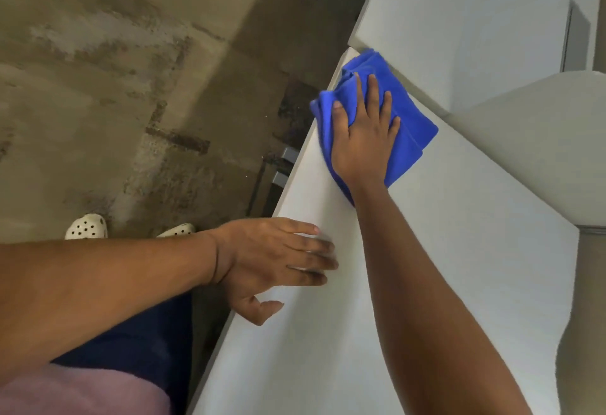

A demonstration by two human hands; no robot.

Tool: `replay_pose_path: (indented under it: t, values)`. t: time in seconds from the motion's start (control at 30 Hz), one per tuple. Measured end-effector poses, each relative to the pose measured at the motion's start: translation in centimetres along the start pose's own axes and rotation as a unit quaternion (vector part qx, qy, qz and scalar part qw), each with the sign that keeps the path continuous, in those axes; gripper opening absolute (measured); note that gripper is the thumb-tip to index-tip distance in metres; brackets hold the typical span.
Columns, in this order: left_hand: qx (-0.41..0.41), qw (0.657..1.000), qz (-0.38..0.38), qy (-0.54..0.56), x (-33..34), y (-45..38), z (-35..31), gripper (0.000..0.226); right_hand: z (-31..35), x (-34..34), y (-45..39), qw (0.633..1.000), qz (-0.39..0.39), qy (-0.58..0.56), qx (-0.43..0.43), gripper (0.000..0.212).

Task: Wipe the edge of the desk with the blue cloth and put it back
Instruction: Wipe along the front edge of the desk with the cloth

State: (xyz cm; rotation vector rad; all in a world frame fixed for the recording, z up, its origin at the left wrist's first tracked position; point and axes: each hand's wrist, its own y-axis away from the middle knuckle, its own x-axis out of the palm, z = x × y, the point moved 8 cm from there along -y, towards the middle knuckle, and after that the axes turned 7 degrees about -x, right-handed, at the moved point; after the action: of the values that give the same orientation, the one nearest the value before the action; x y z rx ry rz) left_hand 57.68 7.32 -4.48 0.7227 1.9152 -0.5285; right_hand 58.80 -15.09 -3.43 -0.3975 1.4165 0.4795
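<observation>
A crumpled blue cloth [408,122] lies on the white desk [442,250], near its left edge and far corner. My right hand [362,132] presses flat on the cloth, fingers spread, thumb tucked into a fold; the cloth's left part hangs slightly over the desk edge. My left hand [275,260] rests flat on the desk edge nearer to me, fingers apart, holding nothing.
A second white surface [475,21] butts against the far end of the desk. A grey-white panel [541,139] stands at the right. The stained concrete floor [114,70] lies to the left, with my white perforated shoes [87,227]. Dark metal brackets [282,168] show under the desk edge.
</observation>
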Motion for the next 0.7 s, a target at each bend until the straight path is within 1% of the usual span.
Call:
replay_pose_path:
  t: [0.1,0.2,0.27,0.33,0.4,0.47,0.53,0.6,0.7]
  values:
    - [0.001,1.000,-0.030,-0.004,-0.5,0.2,0.0,0.074,0.1,0.0,-1.6,1.000,-0.009,-0.013,0.019,0.061]
    - [0.000,0.999,-0.036,-0.022,-0.5,0.3,0.0,0.073,0.8,-0.2,0.4,1.000,-0.019,-0.023,0.007,0.061]
    - [0.000,0.999,-0.036,-0.031,-0.4,0.2,-0.1,0.074,1.8,0.1,3.5,0.999,-0.025,-0.019,-0.028,0.062]
    - [-0.002,0.999,-0.026,-0.023,-0.2,0.2,0.0,0.075,2.4,0.6,6.5,0.997,-0.015,-0.012,-0.069,0.063]
    - [-0.002,0.999,-0.023,-0.023,-0.1,0.3,0.1,0.076,1.4,0.7,7.7,0.994,0.013,-0.024,-0.111,0.063]
    - [-0.001,0.999,-0.034,-0.033,-0.1,0.4,0.1,0.078,-0.8,0.1,7.0,0.989,0.029,-0.056,-0.135,0.061]
    - [0.003,0.999,-0.033,-0.029,0.0,0.4,0.1,0.080,-3.6,-0.9,5.2,0.990,0.023,-0.084,-0.108,0.063]
    - [0.004,0.999,-0.021,-0.024,0.4,0.4,0.1,0.081,-5.7,-1.5,2.8,0.995,0.007,-0.084,-0.054,0.069]
    - [0.002,0.999,-0.028,-0.020,0.3,0.5,0.2,0.077,-5.8,-1.4,-0.8,0.998,-0.011,-0.058,0.005,0.072]
